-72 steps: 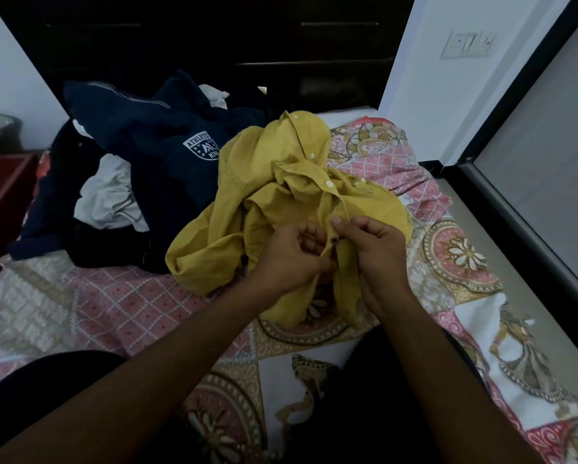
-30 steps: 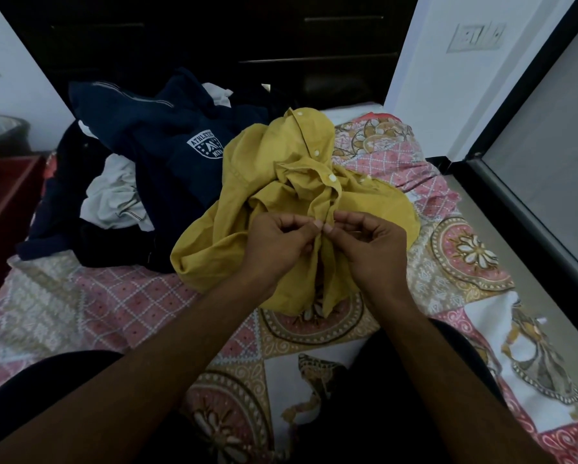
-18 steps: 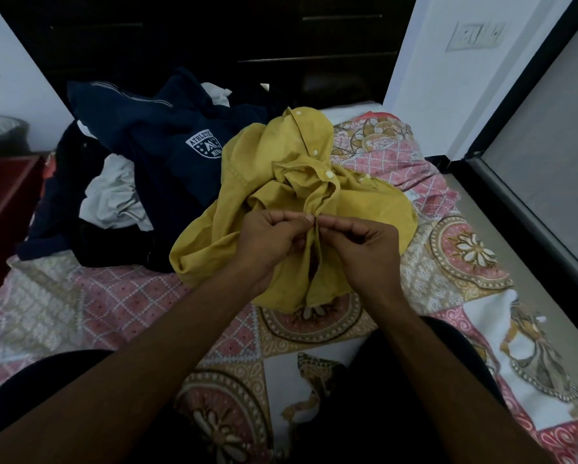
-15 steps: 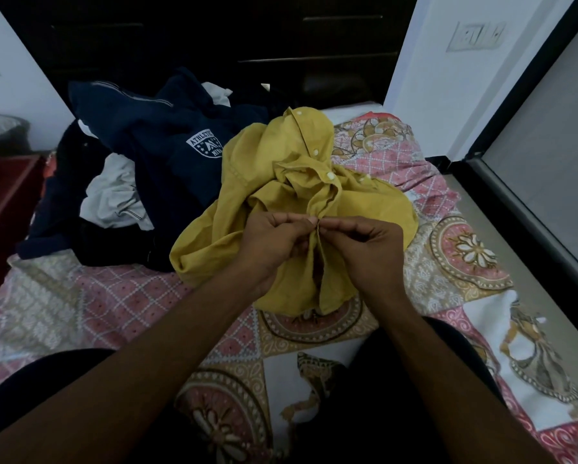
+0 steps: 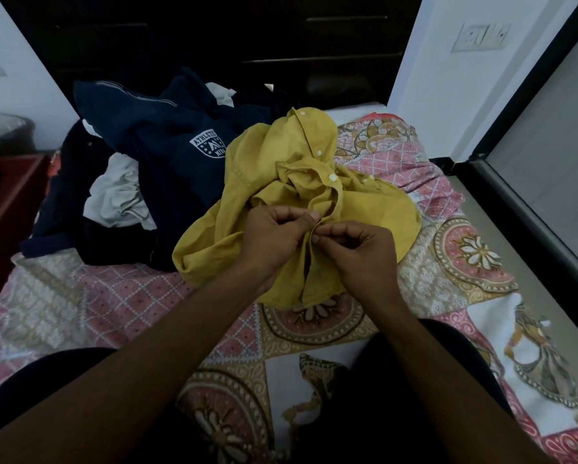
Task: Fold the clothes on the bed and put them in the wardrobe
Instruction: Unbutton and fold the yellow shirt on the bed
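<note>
A crumpled mustard-yellow button shirt (image 5: 270, 169) lies in the middle of the bed (image 5: 90, 296), which has a patterned pink and gold sheet. My left hand (image 5: 274, 236) pinches one edge of the shirt's front placket. My right hand (image 5: 357, 252) pinches the other edge, and the fingertips of both hands meet at the placket. White buttons show higher up on the shirt. Behind it on the left lies a heap of clothes: a navy top with a white crest (image 5: 180, 145), a white garment (image 5: 117, 195) and dark pieces.
A dark wardrobe (image 5: 214, 38) stands past the head of the bed. A white wall with a switch plate (image 5: 481, 36) rises at the right, beside a dark-framed panel (image 5: 548, 135). A reddish wooden piece of furniture (image 5: 6, 209) is at the left edge. My legs in dark trousers rest on the bed.
Both hands have moved up the placket from a lower spot, fingertips staying together on it. The lower front of the shirt now hangs closed below them. The heap has not moved.
</note>
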Demonstrator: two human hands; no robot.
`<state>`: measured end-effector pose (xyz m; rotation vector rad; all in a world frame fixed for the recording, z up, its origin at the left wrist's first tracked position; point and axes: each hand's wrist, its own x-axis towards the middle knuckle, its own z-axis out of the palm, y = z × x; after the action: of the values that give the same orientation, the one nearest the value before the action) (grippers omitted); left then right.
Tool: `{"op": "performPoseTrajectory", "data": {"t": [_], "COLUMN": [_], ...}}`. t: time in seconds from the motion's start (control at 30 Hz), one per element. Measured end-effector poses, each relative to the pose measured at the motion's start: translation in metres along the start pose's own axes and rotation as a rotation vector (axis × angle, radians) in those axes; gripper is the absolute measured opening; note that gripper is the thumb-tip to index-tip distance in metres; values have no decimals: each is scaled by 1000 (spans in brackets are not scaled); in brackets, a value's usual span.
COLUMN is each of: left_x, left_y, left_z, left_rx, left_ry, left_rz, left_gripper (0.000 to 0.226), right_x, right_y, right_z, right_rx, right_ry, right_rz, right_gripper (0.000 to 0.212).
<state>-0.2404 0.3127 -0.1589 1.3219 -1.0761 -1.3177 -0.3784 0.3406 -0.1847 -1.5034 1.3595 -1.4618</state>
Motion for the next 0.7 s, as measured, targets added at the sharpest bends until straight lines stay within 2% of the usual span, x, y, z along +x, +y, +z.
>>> {"op": "performPoseTrajectory", "data": {"t": [0.2, 0.4, 0.53, 0.7], "left_x": [3, 2, 1, 2], "left_y": [2, 3, 3, 3], "left_z": [-3, -3, -3, -6], "left_rx": [25, -37, -31, -13], "left_ry": [-62, -75, -96, -116], "left_rz": [-9, -65, -61, -46], "left_gripper": [4, 5, 6, 3], "right_x": [0, -1, -1, 2], "right_y": [-2, -6, -4, 0], "right_z": [1, 3, 1, 0], "right_rx": [70, 251, 261, 186], "right_ry": [22, 36, 69, 78], "right_rz": [70, 206, 235, 175], "right_gripper": [12, 13, 15, 20]}}
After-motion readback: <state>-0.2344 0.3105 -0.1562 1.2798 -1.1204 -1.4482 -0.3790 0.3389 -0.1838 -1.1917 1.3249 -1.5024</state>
